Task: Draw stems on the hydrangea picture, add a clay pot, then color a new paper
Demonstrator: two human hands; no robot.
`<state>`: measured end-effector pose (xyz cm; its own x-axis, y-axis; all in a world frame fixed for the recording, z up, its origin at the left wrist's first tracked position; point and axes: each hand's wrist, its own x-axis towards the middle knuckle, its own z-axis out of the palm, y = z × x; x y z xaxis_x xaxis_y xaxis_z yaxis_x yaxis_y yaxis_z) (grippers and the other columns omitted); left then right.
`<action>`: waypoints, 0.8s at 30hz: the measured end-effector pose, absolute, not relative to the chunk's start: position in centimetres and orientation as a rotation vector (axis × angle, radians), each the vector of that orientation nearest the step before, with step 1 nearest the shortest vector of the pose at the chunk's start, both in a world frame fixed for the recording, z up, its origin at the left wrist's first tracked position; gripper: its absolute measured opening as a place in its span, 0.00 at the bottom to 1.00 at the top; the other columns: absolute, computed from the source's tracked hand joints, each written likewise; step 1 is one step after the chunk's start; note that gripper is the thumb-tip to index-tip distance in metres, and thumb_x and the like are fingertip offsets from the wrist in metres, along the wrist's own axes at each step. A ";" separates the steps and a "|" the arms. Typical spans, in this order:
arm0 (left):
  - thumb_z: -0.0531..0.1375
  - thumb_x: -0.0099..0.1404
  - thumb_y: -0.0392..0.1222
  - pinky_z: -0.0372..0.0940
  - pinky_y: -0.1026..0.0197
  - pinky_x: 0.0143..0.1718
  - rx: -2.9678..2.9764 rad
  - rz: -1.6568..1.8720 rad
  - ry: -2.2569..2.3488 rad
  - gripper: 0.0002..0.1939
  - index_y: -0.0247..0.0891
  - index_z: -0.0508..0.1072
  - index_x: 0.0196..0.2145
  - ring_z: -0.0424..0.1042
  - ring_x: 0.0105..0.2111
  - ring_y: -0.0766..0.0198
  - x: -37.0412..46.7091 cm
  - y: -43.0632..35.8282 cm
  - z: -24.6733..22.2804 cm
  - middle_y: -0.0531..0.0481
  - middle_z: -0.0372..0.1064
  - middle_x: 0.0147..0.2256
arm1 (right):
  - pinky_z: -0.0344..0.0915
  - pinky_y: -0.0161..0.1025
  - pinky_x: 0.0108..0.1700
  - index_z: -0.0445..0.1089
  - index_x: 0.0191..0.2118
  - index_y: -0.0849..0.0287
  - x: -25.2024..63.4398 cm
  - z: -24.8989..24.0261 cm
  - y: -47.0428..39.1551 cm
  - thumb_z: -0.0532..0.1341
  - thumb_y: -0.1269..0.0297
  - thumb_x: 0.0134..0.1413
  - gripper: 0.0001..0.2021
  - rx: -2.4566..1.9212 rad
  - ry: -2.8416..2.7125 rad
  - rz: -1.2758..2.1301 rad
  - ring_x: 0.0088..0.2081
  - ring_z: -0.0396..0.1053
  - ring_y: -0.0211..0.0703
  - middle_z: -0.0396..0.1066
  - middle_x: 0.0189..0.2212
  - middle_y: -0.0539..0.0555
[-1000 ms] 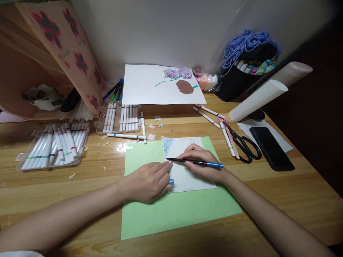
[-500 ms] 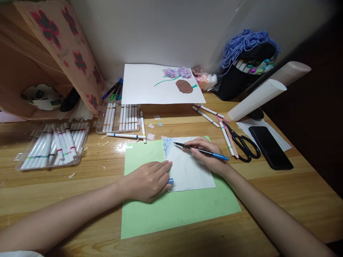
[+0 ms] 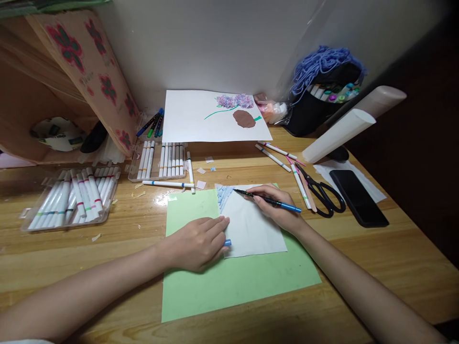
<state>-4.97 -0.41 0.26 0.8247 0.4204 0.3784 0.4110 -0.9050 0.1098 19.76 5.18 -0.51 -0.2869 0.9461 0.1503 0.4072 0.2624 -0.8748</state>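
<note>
My right hand [image 3: 278, 205] grips a black marker pen with a blue end [image 3: 274, 201], its tip against the upper left part of a white sheet [image 3: 254, 229]. Blue strokes [image 3: 224, 195] fill that corner of the sheet. My left hand [image 3: 199, 242] lies palm down over the sheet's left edge, fingers together, pressing on it. A blue pen cap [image 3: 227, 242] pokes out between its thumb and fingers. Under the white sheet is a larger green sheet [image 3: 236, 286], flat on the wooden table.
Trays of white markers [image 3: 71, 198] stand at the left. A white sheet with paper flowers [image 3: 193, 114] leans at the back. Black scissors [image 3: 326, 196], a phone [image 3: 358, 197] and loose markers [image 3: 301, 185] lie at the right, near a paper roll [image 3: 339, 136]. Paper scraps [image 3: 201, 185] are scattered about.
The pen tip has shifted very slightly along the blue strokes. My left hand stays in place with the cap. The whole view has tilted a little.
</note>
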 end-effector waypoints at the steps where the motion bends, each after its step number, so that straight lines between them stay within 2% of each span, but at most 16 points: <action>1: 0.46 0.70 0.41 0.70 0.55 0.41 2.977 0.627 0.678 0.16 0.31 0.68 0.31 0.73 0.43 0.52 -5.0 -0.4 0.3 0.32 0.71 0.44 | 0.69 0.43 0.43 0.72 0.40 0.56 19.8 -0.6 5.2 0.59 0.62 0.56 0.09 -1.231 -1.816 0.978 0.40 0.73 0.45 0.73 0.37 0.55; 10: 0.47 0.69 0.40 0.70 0.55 0.41 2.968 0.623 0.684 0.15 0.31 0.68 0.31 0.73 0.43 0.53 -5.0 -0.4 0.2 0.32 0.71 0.44 | 0.69 0.42 0.43 0.72 0.41 0.57 20.1 -0.9 5.1 0.59 0.64 0.56 0.08 -1.221 -1.765 1.001 0.39 0.73 0.44 0.71 0.37 0.56; 15: 0.46 0.70 0.40 0.70 0.55 0.40 2.969 0.621 0.679 0.16 0.29 0.69 0.31 0.73 0.42 0.52 -5.0 -0.4 0.3 0.32 0.71 0.44 | 0.68 0.42 0.43 0.73 0.41 0.55 20.1 -0.9 4.7 0.59 0.66 0.55 0.08 -1.096 -2.033 0.952 0.40 0.70 0.45 0.71 0.36 0.55; 20: 0.46 0.69 0.40 0.70 0.55 0.40 2.966 0.631 0.676 0.16 0.30 0.68 0.31 0.73 0.42 0.52 -4.9 -0.4 0.4 0.32 0.71 0.44 | 0.69 0.41 0.42 0.72 0.41 0.56 19.9 -0.8 4.6 0.58 0.66 0.56 0.08 -1.190 -1.836 0.971 0.38 0.72 0.43 0.70 0.38 0.55; 24: 0.46 0.70 0.40 0.70 0.55 0.41 2.939 0.624 0.687 0.15 0.31 0.68 0.32 0.73 0.43 0.53 -5.0 -0.4 0.3 0.33 0.71 0.44 | 0.68 0.42 0.42 0.73 0.40 0.55 19.8 -0.5 4.2 0.59 0.66 0.55 0.08 -1.100 -2.012 0.970 0.39 0.70 0.45 0.71 0.35 0.55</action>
<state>-4.99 -0.41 0.27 0.8187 0.4368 0.3728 0.4128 -0.8989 0.1467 19.77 4.24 -0.47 -0.4447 0.8772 0.1810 0.4045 0.3769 -0.8333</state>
